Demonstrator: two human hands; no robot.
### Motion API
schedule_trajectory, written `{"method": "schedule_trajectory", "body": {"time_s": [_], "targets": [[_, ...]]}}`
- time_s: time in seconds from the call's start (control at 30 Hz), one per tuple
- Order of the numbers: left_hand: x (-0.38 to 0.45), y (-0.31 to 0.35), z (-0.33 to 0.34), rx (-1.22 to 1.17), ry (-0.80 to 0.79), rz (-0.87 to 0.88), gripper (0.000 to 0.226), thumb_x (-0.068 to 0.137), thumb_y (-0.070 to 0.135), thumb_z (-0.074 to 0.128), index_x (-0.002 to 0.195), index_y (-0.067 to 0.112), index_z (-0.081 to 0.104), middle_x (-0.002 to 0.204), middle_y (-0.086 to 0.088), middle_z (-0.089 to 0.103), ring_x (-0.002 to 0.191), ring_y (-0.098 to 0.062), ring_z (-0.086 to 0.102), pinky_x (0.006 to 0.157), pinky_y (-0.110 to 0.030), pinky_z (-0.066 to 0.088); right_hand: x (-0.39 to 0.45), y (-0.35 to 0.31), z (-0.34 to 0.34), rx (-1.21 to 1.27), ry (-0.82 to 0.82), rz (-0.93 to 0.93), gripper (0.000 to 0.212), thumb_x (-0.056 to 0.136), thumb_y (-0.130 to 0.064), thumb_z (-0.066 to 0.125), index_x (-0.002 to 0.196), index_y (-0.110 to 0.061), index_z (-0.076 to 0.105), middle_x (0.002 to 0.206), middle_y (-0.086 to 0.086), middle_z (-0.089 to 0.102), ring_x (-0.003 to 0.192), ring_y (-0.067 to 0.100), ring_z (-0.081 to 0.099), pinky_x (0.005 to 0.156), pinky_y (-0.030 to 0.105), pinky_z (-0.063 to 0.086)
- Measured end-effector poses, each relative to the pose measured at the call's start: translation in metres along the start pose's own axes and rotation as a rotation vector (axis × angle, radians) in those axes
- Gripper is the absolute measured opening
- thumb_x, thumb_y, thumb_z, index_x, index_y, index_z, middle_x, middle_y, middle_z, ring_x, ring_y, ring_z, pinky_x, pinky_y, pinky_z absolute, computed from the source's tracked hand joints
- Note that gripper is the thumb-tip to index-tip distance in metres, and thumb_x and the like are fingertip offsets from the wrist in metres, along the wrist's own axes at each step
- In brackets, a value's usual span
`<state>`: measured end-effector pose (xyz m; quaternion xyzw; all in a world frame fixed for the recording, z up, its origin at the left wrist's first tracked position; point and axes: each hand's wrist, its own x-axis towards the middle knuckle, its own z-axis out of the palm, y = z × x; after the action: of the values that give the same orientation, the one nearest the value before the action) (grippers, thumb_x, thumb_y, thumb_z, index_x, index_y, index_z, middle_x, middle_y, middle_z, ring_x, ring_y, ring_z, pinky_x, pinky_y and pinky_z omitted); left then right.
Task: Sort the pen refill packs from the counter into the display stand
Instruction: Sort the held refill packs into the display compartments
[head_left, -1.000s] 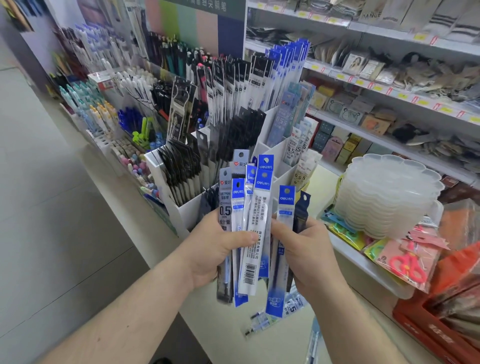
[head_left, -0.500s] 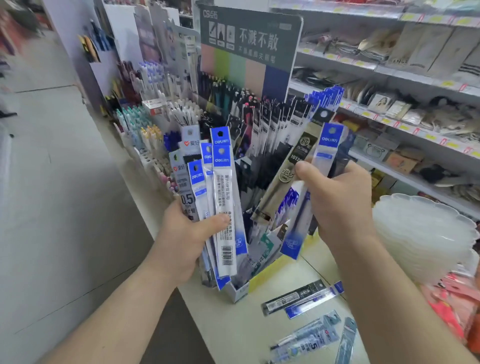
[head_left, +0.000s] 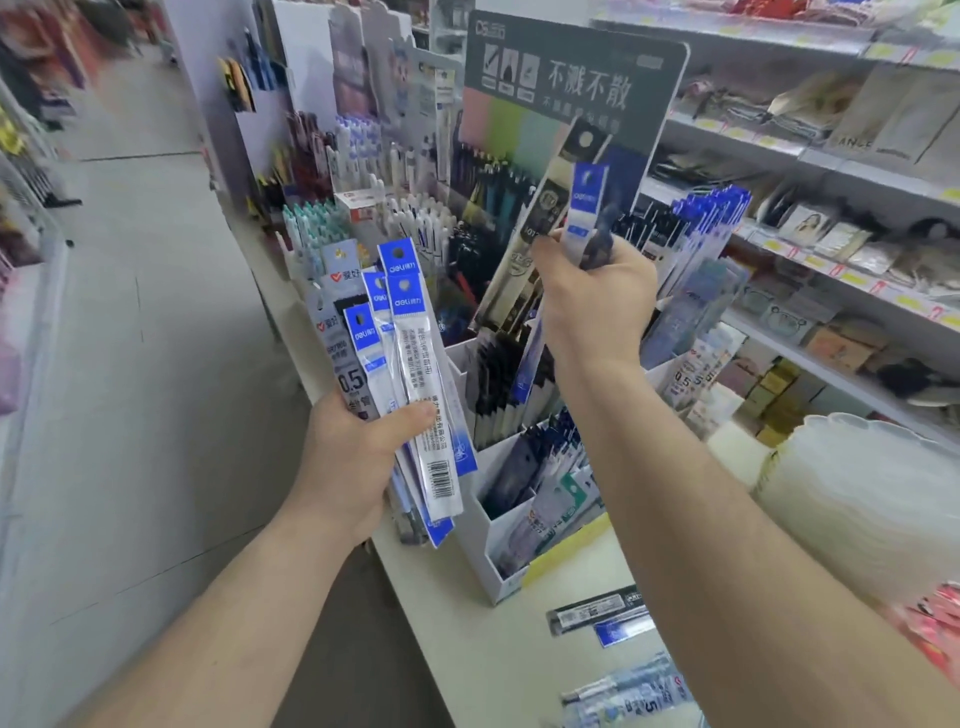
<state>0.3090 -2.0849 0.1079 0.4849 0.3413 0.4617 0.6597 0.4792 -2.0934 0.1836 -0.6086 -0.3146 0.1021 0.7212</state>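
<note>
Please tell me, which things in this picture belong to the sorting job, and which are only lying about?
Belong to the job:
- fan of blue-and-white refill packs in the left hand
- black and blue packs in the right hand
- white cardboard display stand
- loose packs on the pale counter

Lying about:
- stack of clear plastic trays
- shelf goods

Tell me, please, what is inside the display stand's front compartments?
The display stand holds upright refill packs, dark blue, grey and one green-topped. Their lower ends are hidden by its white walls.
</note>
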Motion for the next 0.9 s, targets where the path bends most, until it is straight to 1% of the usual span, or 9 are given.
{"method": "schedule_trajectory", "body": {"time_s": [0.1,0.2,0.27,0.37,0.47,0.57,0.7,0.8,0.9], "targets": [[0.007,-0.004,-0.004,0.006,0.003,-0.012,0.040,0.085,-0.010,0.064,0.111,0.019,0.067,0.109,-0.006,0.075,0.101,-0.028,0.072,0.089,-0.055,0.055,-0.004,0.010,0.002,-0.112,-0.039,0.023,0.019,0.083,-0.016,0.074,0.071,-0.003,0.067,0.055,0.004,0.056,0.055,0.011,0.042,0.054,0.028,0.037],[0.018,-0.005,-0.007,0.015,-0.009,-0.017,0.040,0.086,-0.012,0.062,0.114,0.017,0.066,0.109,-0.006,0.075,0.100,-0.028,0.072,0.088,-0.053,0.056,-0.008,0.017,0.001,-0.279,-0.088,0.031,0.017,0.080,-0.018,0.073,0.073,-0.003,0.069,0.068,0.012,0.067,0.055,0.013,0.045,0.053,0.031,0.042],[0.025,-0.004,-0.008,0.012,-0.027,-0.020,0.038,0.086,-0.012,0.061,0.113,0.015,0.066,0.106,-0.006,0.075,0.097,-0.027,0.073,0.086,-0.052,0.057,-0.011,0.018,0.000,-0.369,-0.116,0.054,0.021,0.079,-0.018,0.072,0.065,-0.004,0.064,0.058,0.010,0.060,0.052,0.014,0.042,0.052,0.031,0.039],[0.035,-0.002,-0.010,0.013,-0.089,-0.017,0.038,0.084,-0.011,0.066,0.108,0.018,0.067,0.105,-0.005,0.075,0.097,-0.026,0.073,0.085,-0.051,0.058,-0.017,0.012,-0.002,-0.443,-0.166,0.086,0.036,0.079,-0.018,0.074,0.053,-0.010,0.050,0.047,-0.004,0.043,0.050,0.015,0.036,0.050,0.029,0.033],[0.043,0.003,-0.014,0.002,-0.177,-0.015,0.040,0.075,-0.005,0.071,0.101,0.025,0.069,0.103,-0.003,0.076,0.098,-0.025,0.072,0.083,-0.048,0.058,-0.027,0.005,-0.012,-0.462,-0.126,0.074,0.039,0.082,-0.025,0.074,0.065,0.003,0.052,0.054,0.000,0.041,0.054,0.015,0.033,0.054,0.030,0.032],[0.048,0.009,-0.016,-0.020,-0.281,-0.017,0.040,0.069,0.004,0.069,0.106,0.019,0.068,0.105,-0.007,0.075,0.098,-0.028,0.072,0.079,-0.044,0.060,-0.039,-0.002,-0.023,-0.336,-0.062,0.095,0.038,0.091,-0.027,0.068,0.085,0.009,0.059,0.065,0.008,0.046,0.060,0.017,0.037,0.056,0.030,0.033],[0.046,0.013,-0.009,0.005,-0.441,-0.021,0.041,0.067,0.003,0.069,0.106,0.014,0.068,0.103,-0.007,0.076,0.096,-0.027,0.073,0.074,-0.038,0.061,-0.059,-0.013,-0.033,-0.238,-0.078,0.179,0.023,0.097,-0.024,0.062,0.077,-0.016,0.069,0.060,-0.002,0.063,0.060,0.013,0.052,0.059,0.024,0.044],[0.043,0.015,-0.001,0.008,-0.540,-0.057,0.042,0.066,0.002,0.070,0.106,0.013,0.067,0.101,-0.006,0.077,0.093,-0.026,0.074,0.071,-0.035,0.060,-0.064,-0.017,-0.032,-0.220,-0.081,0.139,0.023,0.095,-0.018,0.064,0.073,-0.015,0.067,0.058,0.005,0.052,0.056,0.016,0.044,0.053,0.022,0.039],[0.041,0.016,0.006,0.022,-0.587,-0.072,0.043,0.066,0.002,0.070,0.108,0.013,0.066,0.100,-0.003,0.077,0.092,-0.023,0.074,0.069,-0.031,0.060,-0.059,-0.023,-0.036,-0.179,0.002,0.120,0.029,0.091,-0.018,0.069,0.063,-0.026,0.070,0.056,-0.001,0.050,0.057,0.014,0.044,0.056,0.027,0.039]]}}
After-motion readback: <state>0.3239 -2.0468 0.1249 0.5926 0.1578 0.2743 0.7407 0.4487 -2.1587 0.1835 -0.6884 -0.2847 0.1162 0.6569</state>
